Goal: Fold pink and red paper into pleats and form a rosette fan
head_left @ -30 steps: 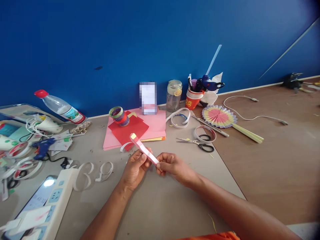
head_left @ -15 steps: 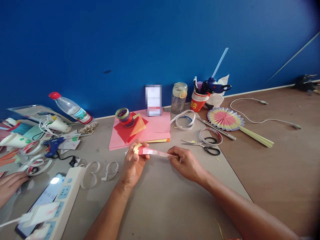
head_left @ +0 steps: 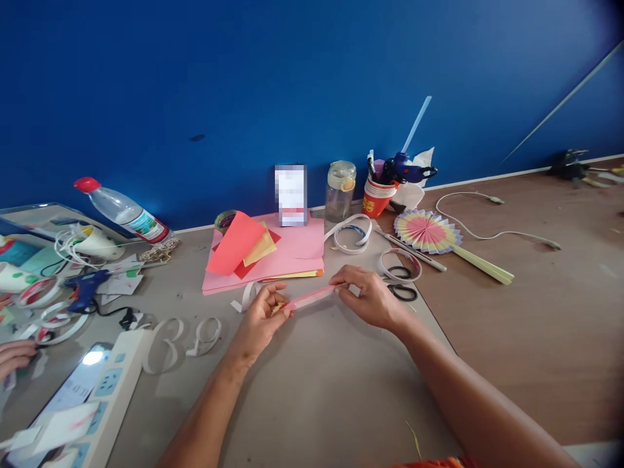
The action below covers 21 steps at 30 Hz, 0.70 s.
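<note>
A narrow pink folded paper strip (head_left: 314,298) is stretched between my two hands above the grey mat. My left hand (head_left: 260,322) pinches its left end, where a bit of red and yellow paper (head_left: 279,307) shows between the fingers. The strip's right end is closed in the fingertips of my right hand (head_left: 365,298). Just behind my left hand lies a curl of white tape (head_left: 249,296). Scissors (head_left: 402,292) rest beyond my right hand, which hides their blades. A stack of pink paper (head_left: 299,250) lies farther back, with a tilted red sheet (head_left: 236,244) over its left part.
A paper pinwheel-like fan (head_left: 426,233) lies at right. Along the blue wall stand a clear jar (head_left: 340,195) and red paper cups (head_left: 377,198). At left are a power strip (head_left: 110,383), a glue gun (head_left: 88,289), a leaning bottle (head_left: 127,214) and another person's hand (head_left: 17,357).
The view has swung slightly right. My hands have turned the strip, its right end now higher than its left. A red sheet now leans up, partly covering the tape rolls.
</note>
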Tool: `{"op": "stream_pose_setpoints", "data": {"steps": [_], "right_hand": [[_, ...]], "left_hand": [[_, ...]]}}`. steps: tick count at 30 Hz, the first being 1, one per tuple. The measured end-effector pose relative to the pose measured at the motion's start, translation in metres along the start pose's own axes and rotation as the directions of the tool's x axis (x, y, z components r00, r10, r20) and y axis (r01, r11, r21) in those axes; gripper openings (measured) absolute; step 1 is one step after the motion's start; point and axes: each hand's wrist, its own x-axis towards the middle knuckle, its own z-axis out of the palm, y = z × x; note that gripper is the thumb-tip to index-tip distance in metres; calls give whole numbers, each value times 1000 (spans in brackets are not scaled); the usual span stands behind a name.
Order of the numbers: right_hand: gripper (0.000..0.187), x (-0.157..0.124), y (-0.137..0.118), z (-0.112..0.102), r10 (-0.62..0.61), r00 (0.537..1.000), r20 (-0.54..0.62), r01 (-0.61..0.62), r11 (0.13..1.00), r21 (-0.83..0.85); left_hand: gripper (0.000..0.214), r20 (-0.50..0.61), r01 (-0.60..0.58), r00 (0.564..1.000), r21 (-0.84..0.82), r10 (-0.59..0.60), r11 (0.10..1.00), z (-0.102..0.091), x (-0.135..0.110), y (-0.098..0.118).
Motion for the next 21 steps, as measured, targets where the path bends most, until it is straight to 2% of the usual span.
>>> {"op": "stream_pose_setpoints", "data": {"steps": [3, 6, 8, 10, 11, 13, 15, 16, 17, 19, 21], "right_hand": [[22, 0, 2, -1, -28, 1000, -3, 28, 1000, -11], [21, 1, 5, -1, -61, 998, 22, 62, 998, -14], [21, 2, 5, 0, -102, 995, 5, 102, 994, -46], [26, 0, 3, 3, -154, 983, -104, 137, 979, -151], [31, -2, 0, 5, -187, 963, -194, 142, 964, -224], [36, -7, -8, 9, -262, 891, -371, 129, 929, -347], [28, -14, -18, 16, -341, 828, -446, 174, 911, -374], [25, -16, -22, 20, -371, 829, -418, 232, 909, -347], [23, -18, -26, 25, -376, 852, -363, 279, 914, -293], [19, -20, -33, 37, -341, 899, -275, 298, 936, -186], [16, -20, -36, 50, -322, 919, -227, 297, 945, -139]], "left_hand": [[30, 88, 74, 993, 91, -82, 993, -2, 0, -1], [23, 149, 83, 983, 135, -103, 987, -2, 1, -2], [21, 128, 63, 988, 151, -83, 987, -1, 1, -3], [19, 48, 25, 998, 194, -35, 981, 3, 0, -3], [18, -3, 3, 1000, 225, -3, 974, 5, 0, -3], [15, -96, -37, 993, 291, 68, 956, 9, -1, -3], [13, -166, -76, 976, 348, 141, 934, 11, -3, -3], [13, -190, -94, 966, 372, 175, 923, 12, -4, -3], [11, -208, -110, 957, 392, 204, 913, 13, -5, -3], [9, -229, -137, 940, 421, 251, 897, 14, -8, -6], [7, -219, -178, 927, 453, 303, 873, 15, -10, -10]]}}
